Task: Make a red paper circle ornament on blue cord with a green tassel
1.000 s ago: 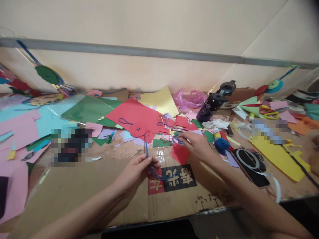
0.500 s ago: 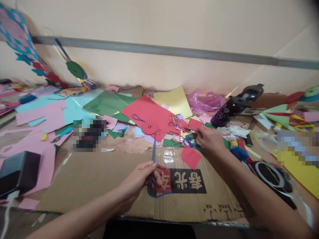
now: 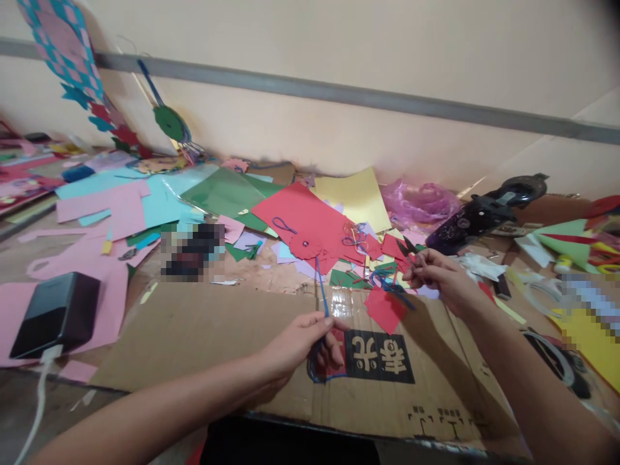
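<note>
My left hand (image 3: 322,336) pinches a blue cord (image 3: 321,284) above the cardboard. From my fingers the cord runs up to a red scalloped paper piece (image 3: 307,247) with a small hole or bead at its centre. More of the cord hangs in a loop below the hand. My right hand (image 3: 438,274) is closed around small scissors (image 3: 409,248), their dark pointed blades spread slightly apart and aimed away from me. Under it lie tangled blue cords (image 3: 385,279) and a red paper square (image 3: 386,310). A blue cord loop (image 3: 284,225) rests on the large red sheet (image 3: 295,206).
A flattened cardboard sheet (image 3: 203,342) covers the table's front. A black power bank (image 3: 58,313) with a white cable stands at the left. Behind are green paper (image 3: 223,194), yellow paper (image 3: 356,194) and a pink plastic bag (image 3: 421,203). A dark bottle (image 3: 465,219) leans at the right.
My right hand has lifted from the scraps with the scissors, whose blades now show apart. My left hand keeps its pinch on the cord. The whole view has shifted, moving things rightward.
</note>
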`<state>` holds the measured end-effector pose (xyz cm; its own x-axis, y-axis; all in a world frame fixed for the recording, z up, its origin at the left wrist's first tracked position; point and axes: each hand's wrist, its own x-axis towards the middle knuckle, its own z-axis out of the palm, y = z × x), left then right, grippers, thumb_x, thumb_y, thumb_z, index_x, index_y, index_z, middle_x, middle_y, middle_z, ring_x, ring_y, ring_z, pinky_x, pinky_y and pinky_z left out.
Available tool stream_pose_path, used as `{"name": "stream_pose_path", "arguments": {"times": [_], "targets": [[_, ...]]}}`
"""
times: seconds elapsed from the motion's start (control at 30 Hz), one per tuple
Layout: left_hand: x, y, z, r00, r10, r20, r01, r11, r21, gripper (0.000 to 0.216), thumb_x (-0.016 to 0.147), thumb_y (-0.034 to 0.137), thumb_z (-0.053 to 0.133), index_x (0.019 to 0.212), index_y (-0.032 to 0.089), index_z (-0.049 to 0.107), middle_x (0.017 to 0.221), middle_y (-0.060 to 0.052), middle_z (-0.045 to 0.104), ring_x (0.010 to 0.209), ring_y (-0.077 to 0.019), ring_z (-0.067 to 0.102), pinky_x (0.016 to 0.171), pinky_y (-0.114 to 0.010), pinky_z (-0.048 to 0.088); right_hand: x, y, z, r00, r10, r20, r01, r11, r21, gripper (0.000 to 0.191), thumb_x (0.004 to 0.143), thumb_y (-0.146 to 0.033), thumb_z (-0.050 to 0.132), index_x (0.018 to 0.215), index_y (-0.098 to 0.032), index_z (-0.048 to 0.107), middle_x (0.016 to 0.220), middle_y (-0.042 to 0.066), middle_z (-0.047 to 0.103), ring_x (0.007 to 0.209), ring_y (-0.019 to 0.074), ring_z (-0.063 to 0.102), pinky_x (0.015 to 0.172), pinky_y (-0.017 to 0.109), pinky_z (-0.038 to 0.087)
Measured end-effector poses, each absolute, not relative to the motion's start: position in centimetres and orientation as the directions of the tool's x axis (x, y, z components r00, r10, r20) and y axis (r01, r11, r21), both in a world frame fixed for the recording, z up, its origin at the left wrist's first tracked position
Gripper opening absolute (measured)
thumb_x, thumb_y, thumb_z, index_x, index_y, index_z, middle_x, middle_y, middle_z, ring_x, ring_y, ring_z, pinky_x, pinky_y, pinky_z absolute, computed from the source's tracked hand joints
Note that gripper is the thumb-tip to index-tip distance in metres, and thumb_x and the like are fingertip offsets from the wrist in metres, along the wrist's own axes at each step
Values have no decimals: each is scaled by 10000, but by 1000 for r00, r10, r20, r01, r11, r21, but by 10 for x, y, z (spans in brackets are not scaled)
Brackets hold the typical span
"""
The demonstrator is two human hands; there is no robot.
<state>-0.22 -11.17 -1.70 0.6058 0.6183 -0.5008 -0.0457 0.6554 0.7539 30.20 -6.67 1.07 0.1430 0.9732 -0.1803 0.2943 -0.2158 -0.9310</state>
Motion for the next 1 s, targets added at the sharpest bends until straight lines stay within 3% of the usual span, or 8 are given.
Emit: {"name": "stream_pose_path", "arguments": {"times": [0.13, 0.2, 0.3, 0.4, 0.57, 0.8, 1.0], "targets": [[2, -111, -22, 624, 612, -486, -51, 653, 756, 480, 843, 564, 599, 1039, 127, 633, 619, -30, 661, 457, -100, 538, 485, -220, 395, 268, -70, 10, -36, 970, -241, 294, -220, -930, 297, 678, -306, 574, 941, -227, 460, 730, 8, 653, 584, 165, 568, 590, 314, 454], [3, -111, -23, 626, 606, -491, -43, 655, 754, 481, 841, 563, 596, 1043, 128, 628, 619, -29, 661, 443, -95, 531, 474, -215, 390, 255, -69, 6, -107, 952, -287, 302, -244, -922, 293, 640, -263, 550, 916, -219, 462, 801, 19, 657, 622, 156, 557, 604, 300, 441], [5, -111, -24, 631, 603, -488, -35, 651, 758, 469, 847, 553, 583, 1044, 129, 623, 621, -30, 663, 440, -95, 538, 464, -209, 387, 238, -67, 1, -183, 916, -356, 355, -276, -893, 250, 651, -268, 551, 874, -220, 448, 753, -2, 614, 609, 140, 491, 564, 268, 377], [5, -111, -23, 638, 602, -480, -38, 647, 762, 471, 845, 569, 579, 1039, 141, 615, 628, -24, 663, 431, -96, 534, 450, -208, 384, 228, -65, 0, -261, 886, -383, 460, -235, -856, 250, 810, -457, 538, 864, -224, 467, 660, -28, 520, 600, 144, 451, 554, 261, 352], [5, -109, -21, 653, 592, -472, -35, 647, 762, 475, 839, 582, 577, 1042, 152, 591, 618, -16, 652, 441, -105, 534, 449, -211, 395, 225, -59, 0, -411, 834, -368, 608, -51, -793, 527, 908, -699, 386, 731, -216, 502, 673, -4, 520, 650, 159, 479, 616, 289, 399], [6, -109, -21, 654, 584, -481, -5, 640, 769, 395, 874, 523, 534, 1024, 160, 583, 620, -16, 653, 435, -105, 514, 469, -222, 395, 217, -48, -3, -431, 810, -397, 650, -26, -759, 587, 898, -746, 353, 690, -213, 484, 654, 0, 529, 661, 170, 499, 682, 320, 419], [4, -109, -16, 665, 574, -478, 21, 626, 780, 366, 884, 494, 504, 1027, 165, 580, 623, -13, 647, 444, -107, 511, 481, -228, 397, 205, -36, -8, -386, 787, -481, 620, -166, -767, 522, 896, -687, 405, 751, -201, 529, 622, -19, 490, 591, 144, 458, 601, 285, 384]]}}
